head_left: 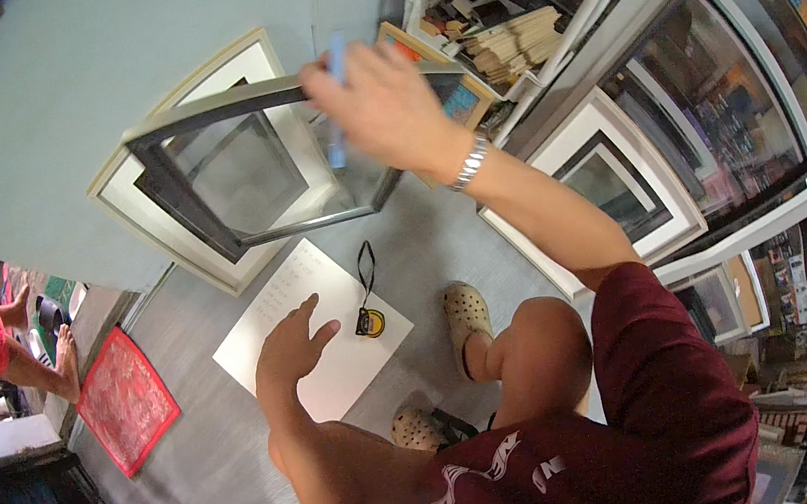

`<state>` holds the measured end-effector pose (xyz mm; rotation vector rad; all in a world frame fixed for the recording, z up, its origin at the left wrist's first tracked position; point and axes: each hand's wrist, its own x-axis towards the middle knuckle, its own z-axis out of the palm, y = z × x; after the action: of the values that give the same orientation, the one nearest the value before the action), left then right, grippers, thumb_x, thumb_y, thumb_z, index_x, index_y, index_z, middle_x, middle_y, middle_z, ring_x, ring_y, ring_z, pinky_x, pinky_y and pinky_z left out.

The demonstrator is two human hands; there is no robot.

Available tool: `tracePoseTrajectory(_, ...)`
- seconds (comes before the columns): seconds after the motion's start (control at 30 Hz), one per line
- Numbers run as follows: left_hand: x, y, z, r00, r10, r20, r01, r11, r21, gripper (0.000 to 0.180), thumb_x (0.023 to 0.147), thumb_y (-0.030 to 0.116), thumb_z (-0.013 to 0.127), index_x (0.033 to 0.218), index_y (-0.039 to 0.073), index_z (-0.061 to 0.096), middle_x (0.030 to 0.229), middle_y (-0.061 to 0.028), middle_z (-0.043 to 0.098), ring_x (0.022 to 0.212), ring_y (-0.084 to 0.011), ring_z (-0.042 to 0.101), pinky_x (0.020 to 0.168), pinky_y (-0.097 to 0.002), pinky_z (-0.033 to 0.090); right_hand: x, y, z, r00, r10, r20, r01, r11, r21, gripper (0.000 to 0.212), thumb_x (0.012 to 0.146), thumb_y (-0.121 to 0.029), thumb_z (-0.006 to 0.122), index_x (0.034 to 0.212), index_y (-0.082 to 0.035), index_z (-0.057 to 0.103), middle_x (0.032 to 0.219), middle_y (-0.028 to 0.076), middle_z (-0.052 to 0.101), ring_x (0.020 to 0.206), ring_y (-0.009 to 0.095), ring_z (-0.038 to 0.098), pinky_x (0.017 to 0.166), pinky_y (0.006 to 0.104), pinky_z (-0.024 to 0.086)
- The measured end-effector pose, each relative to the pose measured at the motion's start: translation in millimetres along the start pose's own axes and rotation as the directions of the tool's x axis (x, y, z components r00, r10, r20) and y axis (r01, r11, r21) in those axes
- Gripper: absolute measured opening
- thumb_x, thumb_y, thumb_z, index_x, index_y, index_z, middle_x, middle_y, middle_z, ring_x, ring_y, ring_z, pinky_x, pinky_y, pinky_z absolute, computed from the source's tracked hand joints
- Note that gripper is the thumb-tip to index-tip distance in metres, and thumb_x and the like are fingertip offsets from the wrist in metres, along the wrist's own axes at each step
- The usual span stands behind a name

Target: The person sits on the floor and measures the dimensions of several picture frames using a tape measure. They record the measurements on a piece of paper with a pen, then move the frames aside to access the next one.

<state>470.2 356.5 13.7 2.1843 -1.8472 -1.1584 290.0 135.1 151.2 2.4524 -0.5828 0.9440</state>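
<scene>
My right hand [380,104], with a metal watch on its wrist, grips the top edge of a tilted picture frame [210,237]. That frame has a silvery outer edge and a dark inner side, and I can see through its middle. A light blue pen [338,144] is also caught in the right hand, slightly blurred. My left hand [294,341] hovers over a white sheet [339,386] with faint handwriting, its fingers apart and holding nothing. On the sheet lies a black and yellow tape measure [369,322] with a strap. Behind the held frame, a cream-white frame [225,274] leans against the wall.
Larger framed pieces [686,217] lean at the right, beside a white pipe rack [553,72] with wood strips [514,42]. A red mat [128,402] lies on the floor at left. Another person's bare leg [40,372] shows past the wall's edge.
</scene>
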Motion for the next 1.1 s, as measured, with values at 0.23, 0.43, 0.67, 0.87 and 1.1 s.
tracePoseTrajectory(0.23, 31.6, 12.7, 3.8, 0.993, 0.102, 0.058, -0.102, 0.995, -0.01, 0.07, 0.092, 0.057, 0.055, 0.145, 0.012, 0.043, 0.14, -0.0174, 0.052, 0.13, -0.0357, 0.049, 0.107, -0.0445, 0.04, -85.2, 33.1, -98.4, 0.972, 0.224, 0.07, -0.221, 0.974, -0.048, 0.033, 0.083, -0.019, 0.069, 0.112, -0.007, 0.058, 0.094, 0.012, 0.058, 0.085, 0.031, 0.058, 0.071, 0.0414, 0.046)
tracePoseTrajectory(0.43, 52.4, 32.3, 10.0, 0.976, 0.189, 0.112, -0.189, 0.982, -0.005, 0.074, 0.09, 0.061, 0.054, 0.143, 0.01, 0.045, 0.137, -0.0192, 0.054, 0.126, -0.0367, 0.052, 0.104, -0.0444, 0.042, -179.1, 55.5, -157.4, 0.885, 0.422, 0.195, -0.375, 0.896, -0.239, 0.039, 0.079, -0.009, 0.073, 0.114, -0.005, 0.059, 0.102, 0.016, 0.062, 0.09, 0.034, 0.06, 0.075, 0.0421, 0.049)
tracePoseTrajectory(0.67, 66.3, 26.4, 24.5, 0.96, 0.28, 0.034, -0.28, 0.96, 0.024, 0.07, 0.089, 0.06, 0.055, 0.138, 0.011, 0.05, 0.119, -0.0224, 0.064, 0.112, -0.0377, 0.061, 0.094, -0.0446, 0.047, -273.2, 77.1, -189.5, 0.795, 0.553, 0.25, -0.43, 0.804, -0.411, 0.039, 0.083, -0.001, 0.07, 0.118, -0.001, 0.055, 0.103, 0.018, 0.061, 0.09, 0.035, 0.063, 0.075, 0.0416, 0.051)
tracePoseTrajectory(0.87, 62.6, 28.7, 12.7, 0.973, 0.224, 0.062, -0.226, 0.974, 0.017, 0.07, 0.089, 0.061, 0.055, 0.138, 0.011, 0.05, 0.121, -0.0223, 0.063, 0.114, -0.0368, 0.06, 0.095, -0.0447, 0.047, -329.7, 91.4, -199.9, 0.709, 0.663, 0.239, -0.507, 0.716, -0.48, 0.035, 0.083, -0.003, 0.07, 0.115, 0.0, 0.056, 0.103, 0.018, 0.061, 0.091, 0.037, 0.061, 0.075, 0.0439, 0.051)
tracePoseTrajectory(1.1, 65.4, 16.7, 9.5, 0.979, 0.197, 0.054, -0.197, 0.98, 0.0, 0.071, 0.088, 0.06, 0.056, 0.139, 0.01, 0.05, 0.125, -0.022, 0.061, 0.117, -0.037, 0.058, 0.097, -0.0452, 0.046, -371.4, 106.3, -198.8, 0.645, 0.74, 0.192, -0.579, 0.637, -0.51, 0.03, 0.087, -0.003, 0.066, 0.115, 0.0, 0.055, 0.102, 0.021, 0.061, 0.092, 0.04, 0.06, 0.076, 0.046, 0.05)
